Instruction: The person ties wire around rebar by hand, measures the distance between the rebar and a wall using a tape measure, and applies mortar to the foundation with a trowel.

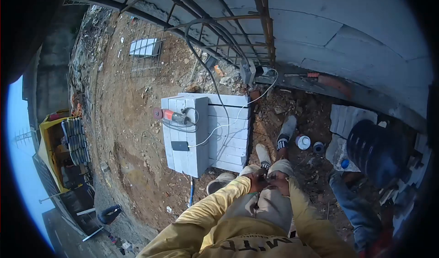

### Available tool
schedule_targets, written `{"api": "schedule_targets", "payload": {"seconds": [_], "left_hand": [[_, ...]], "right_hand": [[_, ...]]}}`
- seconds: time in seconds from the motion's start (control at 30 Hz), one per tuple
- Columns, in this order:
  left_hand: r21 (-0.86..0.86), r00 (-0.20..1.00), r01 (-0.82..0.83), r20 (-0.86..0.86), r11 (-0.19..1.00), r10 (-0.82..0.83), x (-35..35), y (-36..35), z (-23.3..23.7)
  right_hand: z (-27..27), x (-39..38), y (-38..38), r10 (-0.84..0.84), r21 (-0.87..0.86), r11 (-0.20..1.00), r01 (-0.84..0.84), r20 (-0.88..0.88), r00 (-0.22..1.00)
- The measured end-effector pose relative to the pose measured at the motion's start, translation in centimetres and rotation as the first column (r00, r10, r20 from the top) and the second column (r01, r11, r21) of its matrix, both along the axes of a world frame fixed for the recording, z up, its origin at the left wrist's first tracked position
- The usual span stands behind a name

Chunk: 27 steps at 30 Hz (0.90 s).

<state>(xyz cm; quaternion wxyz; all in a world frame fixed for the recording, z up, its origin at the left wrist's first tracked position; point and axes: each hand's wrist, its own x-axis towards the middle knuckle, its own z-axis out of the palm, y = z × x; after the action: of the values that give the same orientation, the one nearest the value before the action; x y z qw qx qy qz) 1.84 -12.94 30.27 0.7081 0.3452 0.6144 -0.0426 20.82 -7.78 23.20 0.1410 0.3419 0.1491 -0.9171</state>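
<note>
My left hand (257, 183) and my right hand (280, 185) come together over my lap, in front of the light trousers (267, 205). Both look closed, with fingers curled close to each other. Anything between them is too small and dark to make out. Beyond my feet, a stack of white blocks (228, 155) stands on the ground. On its upper blocks lie an orange-and-grey angle grinder (176, 117) with its disc to the left, and a black phone (179, 146) plugged into a white cable (215, 131).
Another person's jeans leg (352, 207) is at lower right, near a dark blue drum (372, 150). A white paint can (302, 142) stands by my foot. Rebar (219, 18) and a white block wall (338, 34) rise at the top. A grey cord (208, 68) hangs down.
</note>
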Motion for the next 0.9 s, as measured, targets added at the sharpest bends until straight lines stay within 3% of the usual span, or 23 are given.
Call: {"api": "schedule_targets", "payload": {"seconds": [0.03, 0.07, 0.1, 0.17, 0.2, 0.27, 0.33, 0.47, 0.5, 0.6, 0.67, 0.73, 0.77, 0.9], "left_hand": [[0.158, 0.998, 0.015, 0.055, 0.987, -0.024, 0.0, -2.7, -3.7], [0.262, 0.977, 0.197, 0.030, 0.945, -0.212, -0.9, -3.3, -4.8], [0.369, 0.926, 0.357, -0.020, 0.858, -0.377, -1.7, -3.9, -5.7], [0.077, 0.821, 0.570, -0.051, 0.818, -0.568, -3.1, 2.6, -1.5], [-0.262, 0.899, 0.421, -0.012, 0.868, -0.439, -3.3, 5.2, 0.3], [-0.062, 0.823, 0.567, 0.071, 0.821, -0.563, -5.2, 6.2, -0.2], [0.302, 0.487, 0.819, 0.083, 0.488, -0.870, -7.4, 5.6, -2.7], [0.344, 0.500, 0.810, 0.022, 0.476, -0.866, -10.1, 8.3, 1.0], [0.447, 0.514, 0.760, 0.032, 0.472, -0.857, -11.3, 8.9, 1.8], [0.287, 0.580, 0.770, 0.055, 0.569, -0.813, -12.0, 13.1, 6.2], [0.281, 0.579, 0.772, 0.063, 0.571, -0.813, -12.1, 16.6, 8.3], [0.238, 0.575, 0.789, 0.041, 0.567, -0.817, -11.7, 20.2, 9.3], [0.345, 0.556, 0.771, 0.044, 0.535, -0.830, -11.9, 21.6, 9.0], [0.265, 0.404, 0.891, -0.089, 0.370, -0.910, -11.0, 27.6, 7.1]], "right_hand": [[1.4, -0.7, 0.6, -0.081, 0.014, 0.997, 0.080, 0.056, 0.995], [1.1, -0.8, 1.2, -0.121, 0.000, 0.993, 0.121, -0.023, 0.992], [0.4, -0.4, 1.0, -0.171, 0.080, 0.983, 0.165, 0.069, 0.983], [-0.6, 0.6, 1.8, -0.336, 0.004, 0.941, 0.337, 0.095, 0.937], [-1.3, 0.7, 2.2, -0.415, -0.037, 0.907, 0.420, 0.103, 0.904], [-3.7, 1.9, 3.0, -0.449, -0.013, 0.887, 0.462, 0.214, 0.868], [-4.3, 2.9, 5.3, -0.489, 0.004, 0.861, 0.508, 0.279, 0.826], [-6.8, 5.0, 9.4, -0.615, 0.001, 0.767, 0.642, 0.285, 0.735], [-7.7, 5.3, 10.2, -0.665, -0.008, 0.722, 0.692, 0.267, 0.697], [-11.7, 4.9, 11.6, -0.814, 0.038, 0.512, 0.858, 0.342, 0.470], [-16.1, 4.0, 11.4, -0.854, 0.097, 0.421, 0.902, 0.377, 0.359], [-17.7, 2.3, 11.9, -0.867, 0.057, 0.377, 0.924, 0.374, 0.330], [-19.1, 1.4, 11.8, -0.884, 0.001, 0.360, 0.933, 0.322, 0.340], [-17.0, -3.9, 13.8, -0.813, -0.025, 0.283, 0.959, 0.524, 0.253]]}}
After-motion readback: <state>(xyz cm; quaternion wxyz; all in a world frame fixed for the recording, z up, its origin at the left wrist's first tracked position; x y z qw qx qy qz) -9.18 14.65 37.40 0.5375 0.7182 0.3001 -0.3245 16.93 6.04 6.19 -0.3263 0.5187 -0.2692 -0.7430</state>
